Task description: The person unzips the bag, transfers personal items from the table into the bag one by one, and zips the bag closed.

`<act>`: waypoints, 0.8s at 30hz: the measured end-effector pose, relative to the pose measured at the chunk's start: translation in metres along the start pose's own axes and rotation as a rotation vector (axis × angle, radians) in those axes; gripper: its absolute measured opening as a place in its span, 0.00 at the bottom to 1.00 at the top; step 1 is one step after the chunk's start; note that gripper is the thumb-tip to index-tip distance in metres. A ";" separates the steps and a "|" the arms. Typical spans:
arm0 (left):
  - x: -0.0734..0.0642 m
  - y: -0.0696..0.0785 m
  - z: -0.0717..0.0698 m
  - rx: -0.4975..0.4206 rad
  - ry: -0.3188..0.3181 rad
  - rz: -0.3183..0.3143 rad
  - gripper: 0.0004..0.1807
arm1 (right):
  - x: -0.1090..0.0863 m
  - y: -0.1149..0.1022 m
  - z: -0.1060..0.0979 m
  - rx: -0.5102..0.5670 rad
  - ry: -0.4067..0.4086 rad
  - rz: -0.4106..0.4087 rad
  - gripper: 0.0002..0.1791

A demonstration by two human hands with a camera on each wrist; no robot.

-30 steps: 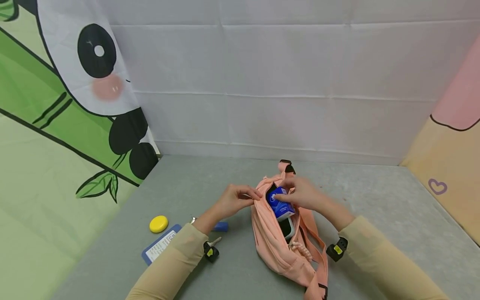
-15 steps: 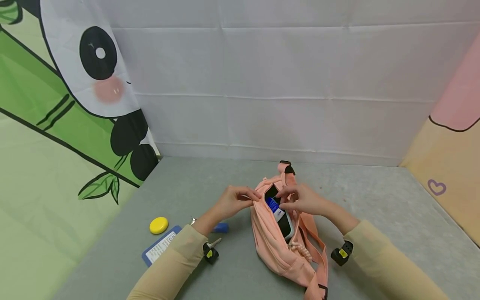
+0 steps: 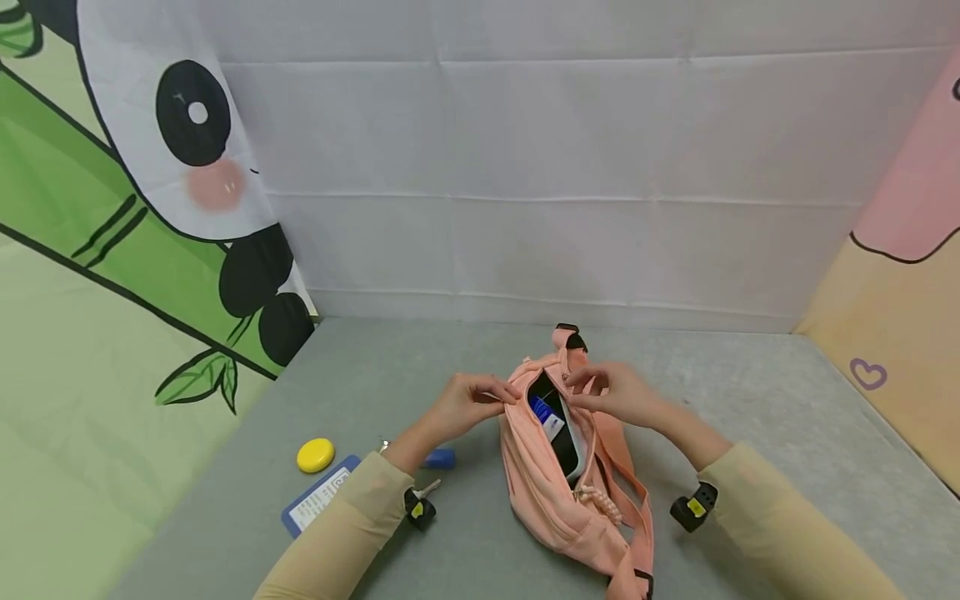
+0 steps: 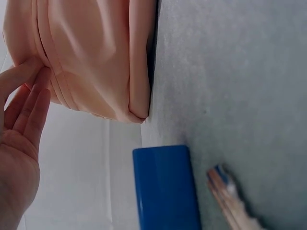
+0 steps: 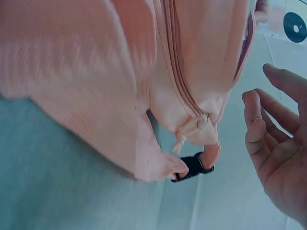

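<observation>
Blue-and-white box (image 3: 547, 417), only partly visible inside the pink bag (image 3: 536, 483).

pink bag (image 3: 538, 485) | unzipped, gaping | on grey table (image 3: 420, 558) | blue box (image 3: 543, 412) inside

Right hand (image 5: 283, 160) beside pink bag (image 5: 204, 52); black buckle (image 5: 194, 166) on strap (image 5: 86, 91).
</observation>
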State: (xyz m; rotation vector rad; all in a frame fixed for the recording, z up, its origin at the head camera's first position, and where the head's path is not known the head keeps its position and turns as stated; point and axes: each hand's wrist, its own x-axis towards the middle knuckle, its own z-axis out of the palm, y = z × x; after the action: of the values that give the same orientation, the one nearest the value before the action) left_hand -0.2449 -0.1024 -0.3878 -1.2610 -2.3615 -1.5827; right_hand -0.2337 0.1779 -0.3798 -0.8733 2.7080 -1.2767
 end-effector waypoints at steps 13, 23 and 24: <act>0.000 -0.023 0.003 -0.003 0.010 0.005 0.05 | -0.016 0.019 0.008 -0.041 0.005 0.076 0.12; -0.002 0.004 0.001 0.017 0.006 -0.010 0.05 | -0.016 0.024 0.018 -0.006 0.000 0.057 0.14; -0.003 0.009 0.001 0.021 0.007 -0.007 0.05 | -0.015 0.025 0.019 0.000 -0.005 0.055 0.14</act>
State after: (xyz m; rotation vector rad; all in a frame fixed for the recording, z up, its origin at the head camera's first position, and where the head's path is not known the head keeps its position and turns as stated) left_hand -0.2373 -0.1021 -0.3824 -1.2433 -2.3744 -1.5574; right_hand -0.2280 0.1847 -0.4130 -0.7949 2.7086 -1.2623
